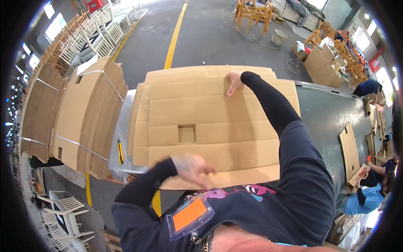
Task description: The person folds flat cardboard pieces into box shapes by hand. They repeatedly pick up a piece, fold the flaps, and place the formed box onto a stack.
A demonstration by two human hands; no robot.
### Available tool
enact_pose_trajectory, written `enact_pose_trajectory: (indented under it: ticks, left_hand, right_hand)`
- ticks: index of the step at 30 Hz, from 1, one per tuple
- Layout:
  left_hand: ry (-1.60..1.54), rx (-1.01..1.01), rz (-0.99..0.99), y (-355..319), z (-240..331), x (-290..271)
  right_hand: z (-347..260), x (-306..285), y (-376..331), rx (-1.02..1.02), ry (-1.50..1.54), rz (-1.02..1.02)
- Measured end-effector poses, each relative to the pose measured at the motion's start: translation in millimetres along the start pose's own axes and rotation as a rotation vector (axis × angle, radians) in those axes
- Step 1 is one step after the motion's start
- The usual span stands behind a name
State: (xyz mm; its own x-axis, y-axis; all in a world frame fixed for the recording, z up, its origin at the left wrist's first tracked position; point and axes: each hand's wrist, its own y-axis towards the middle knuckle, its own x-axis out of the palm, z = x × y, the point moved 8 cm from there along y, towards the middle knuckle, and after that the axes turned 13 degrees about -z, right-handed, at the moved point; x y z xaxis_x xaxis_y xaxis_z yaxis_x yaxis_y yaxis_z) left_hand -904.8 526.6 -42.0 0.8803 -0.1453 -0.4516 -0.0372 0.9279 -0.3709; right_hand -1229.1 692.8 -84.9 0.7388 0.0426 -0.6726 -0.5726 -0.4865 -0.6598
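Note:
A stack of flat brown cardboard sheets (210,113) lies on a metal table in front of me; the top sheet has a small square cut-out near its middle. My right hand (233,82) reaches to the far edge of the stack and grips the top sheet there. My left hand (192,167) is blurred at the near edge of the stack, fingers curled down, touching or just above the cardboard; I cannot tell if it holds the edge.
Strapped bundles of cardboard (79,113) stand to the left. A yellow utility knife (120,152) lies on the table's left side. White chairs (96,31) line the back left, wooden chairs (254,12) the back. Seated people (369,185) work with cardboard pieces at right.

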Motion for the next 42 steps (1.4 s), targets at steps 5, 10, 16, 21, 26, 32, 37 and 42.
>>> enact_pose_trajectory:
  ticks: [5,10,16,21,26,32,37,42]
  left_hand:
    - [0.641,-0.464,0.852,-39,-70,-225]
    - [0.28,-0.728,0.265,-7,-177,-295]
    - [0.369,-0.749,0.414,14,-177,-293]
    - [0.85,-0.82,0.818,-4,-141,-205]
    - [1.083,-0.751,1.189,-4,-121,-167]
    - [0.785,-0.584,1.129,-1,-84,-225]
    - [0.767,-0.463,1.311,-77,-44,-220]
    - [0.074,-0.734,1.335,-181,-113,-144]
  right_hand:
    - [2,-24,-4,-0.052,0.023,0.036]
    - [0,-29,2,-0.037,-0.118,0.094]
    - [18,-27,-19,-0.046,-0.1,0.226]
    - [-28,37,-76,-0.125,-0.357,0.999]
    - [-40,55,-97,-0.111,-0.372,1.173]
    - [12,-7,-114,0.199,-0.154,0.809]
    - [156,-13,-262,0.487,0.195,1.113]
    - [409,109,-474,0.951,0.374,1.158]
